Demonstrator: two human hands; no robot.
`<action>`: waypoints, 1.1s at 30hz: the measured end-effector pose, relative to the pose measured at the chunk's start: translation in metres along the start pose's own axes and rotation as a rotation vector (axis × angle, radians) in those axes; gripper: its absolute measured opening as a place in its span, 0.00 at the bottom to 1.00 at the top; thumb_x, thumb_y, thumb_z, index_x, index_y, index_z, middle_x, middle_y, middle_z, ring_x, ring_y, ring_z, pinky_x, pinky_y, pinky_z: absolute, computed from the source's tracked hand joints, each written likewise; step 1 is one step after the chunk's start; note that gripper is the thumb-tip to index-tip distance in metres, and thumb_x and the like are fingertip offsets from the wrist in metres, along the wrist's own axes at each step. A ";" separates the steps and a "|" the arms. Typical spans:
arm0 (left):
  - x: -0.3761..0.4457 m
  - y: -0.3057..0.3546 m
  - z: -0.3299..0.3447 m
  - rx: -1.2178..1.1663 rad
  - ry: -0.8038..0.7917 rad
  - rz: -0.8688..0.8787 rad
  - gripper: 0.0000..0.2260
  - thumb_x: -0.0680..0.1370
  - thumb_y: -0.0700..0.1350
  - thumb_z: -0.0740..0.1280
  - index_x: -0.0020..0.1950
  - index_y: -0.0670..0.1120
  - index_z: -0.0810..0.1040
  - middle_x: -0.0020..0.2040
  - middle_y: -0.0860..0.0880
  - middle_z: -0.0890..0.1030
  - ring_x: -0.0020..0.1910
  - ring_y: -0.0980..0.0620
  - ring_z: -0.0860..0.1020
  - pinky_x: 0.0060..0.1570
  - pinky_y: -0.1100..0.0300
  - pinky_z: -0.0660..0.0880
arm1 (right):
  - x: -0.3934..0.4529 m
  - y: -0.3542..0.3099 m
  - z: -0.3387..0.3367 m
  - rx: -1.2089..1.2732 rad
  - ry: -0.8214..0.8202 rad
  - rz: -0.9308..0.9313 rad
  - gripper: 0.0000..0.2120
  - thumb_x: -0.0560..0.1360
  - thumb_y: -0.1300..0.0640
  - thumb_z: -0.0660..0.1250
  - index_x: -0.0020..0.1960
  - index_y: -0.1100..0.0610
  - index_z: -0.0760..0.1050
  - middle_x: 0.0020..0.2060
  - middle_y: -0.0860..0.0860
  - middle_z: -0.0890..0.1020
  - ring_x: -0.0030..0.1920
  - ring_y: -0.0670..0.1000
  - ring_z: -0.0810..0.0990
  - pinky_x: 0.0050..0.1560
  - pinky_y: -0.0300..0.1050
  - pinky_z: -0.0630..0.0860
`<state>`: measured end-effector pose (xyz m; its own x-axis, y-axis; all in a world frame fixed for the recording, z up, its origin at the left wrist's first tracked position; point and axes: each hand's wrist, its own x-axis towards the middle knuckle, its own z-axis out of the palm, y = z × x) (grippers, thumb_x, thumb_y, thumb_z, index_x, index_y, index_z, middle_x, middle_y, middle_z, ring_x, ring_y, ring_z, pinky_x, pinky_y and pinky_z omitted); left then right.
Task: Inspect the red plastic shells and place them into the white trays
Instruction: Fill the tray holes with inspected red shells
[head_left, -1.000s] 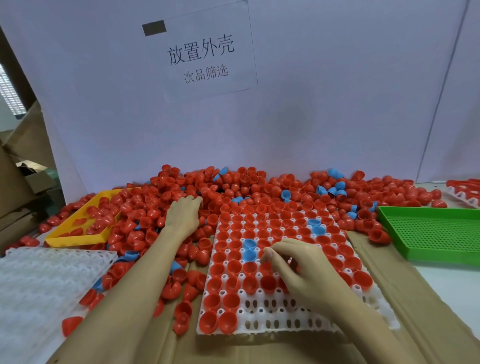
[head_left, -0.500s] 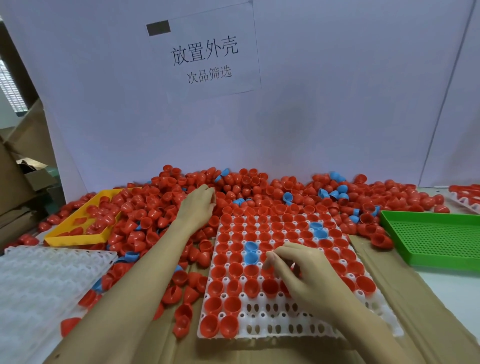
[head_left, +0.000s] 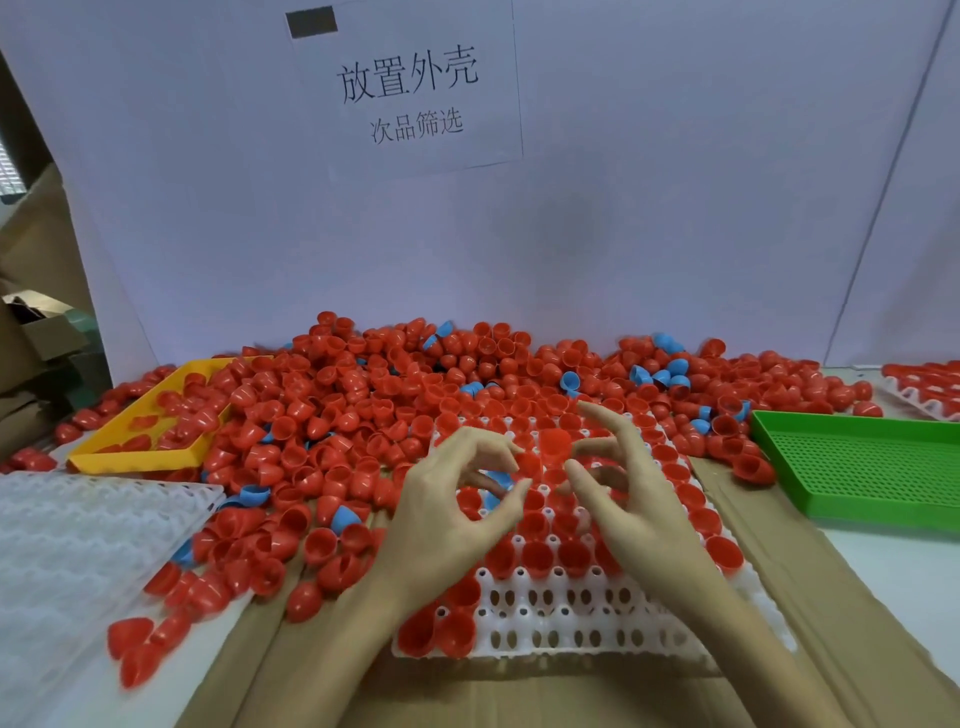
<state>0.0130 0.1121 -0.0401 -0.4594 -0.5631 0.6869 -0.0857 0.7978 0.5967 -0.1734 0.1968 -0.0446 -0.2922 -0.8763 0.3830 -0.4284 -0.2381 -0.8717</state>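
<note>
Both hands hover close together over the white tray (head_left: 571, 631), whose far and middle pockets hold red shells and whose near rows show open holes. My left hand (head_left: 452, 514) has its fingers curled, with fingertips and thumb at a red shell (head_left: 554, 448) held up between the two hands. My right hand (head_left: 631, 499) meets the same shell from the right with its thumb and middle fingertip, and its index finger points away. The shell is blurred. A big heap of loose red shells (head_left: 363, 410) lies behind and to the left of the tray.
Several blue shells (head_left: 662, 374) are mixed into the heap and the tray. A yellow tray (head_left: 130, 457) sits at the left, a green perforated tray (head_left: 862, 467) at the right, and another white tray (head_left: 67, 540) at the near left. Cardboard lies under the work tray.
My left hand has left the heap and swung right to meet my right hand. My right hand has lifted off the tray's shells. A red shell is now between their fingertips.
</note>
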 end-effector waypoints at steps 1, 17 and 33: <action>-0.002 0.004 0.001 -0.053 -0.028 -0.034 0.09 0.77 0.39 0.76 0.52 0.49 0.79 0.54 0.54 0.83 0.53 0.50 0.85 0.51 0.61 0.82 | 0.000 -0.002 -0.002 0.037 -0.022 0.020 0.22 0.84 0.54 0.66 0.75 0.40 0.69 0.57 0.41 0.80 0.51 0.45 0.86 0.50 0.44 0.85; -0.012 0.005 -0.007 0.107 -0.509 -0.040 0.18 0.73 0.62 0.78 0.59 0.58 0.81 0.56 0.63 0.80 0.62 0.52 0.75 0.62 0.63 0.72 | -0.002 0.000 -0.004 0.148 -0.106 0.042 0.09 0.83 0.61 0.67 0.56 0.52 0.85 0.48 0.51 0.87 0.47 0.53 0.87 0.48 0.45 0.84; -0.015 0.006 -0.005 0.094 -0.446 -0.140 0.06 0.76 0.49 0.77 0.49 0.58 0.82 0.49 0.63 0.81 0.54 0.54 0.78 0.54 0.67 0.72 | -0.001 0.003 -0.004 0.109 -0.101 0.058 0.12 0.84 0.65 0.64 0.54 0.53 0.85 0.44 0.50 0.86 0.45 0.53 0.86 0.44 0.43 0.82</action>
<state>0.0239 0.1239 -0.0444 -0.7705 -0.5360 0.3451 -0.2445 0.7484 0.6165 -0.1776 0.1982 -0.0465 -0.2240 -0.9264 0.3026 -0.3165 -0.2245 -0.9216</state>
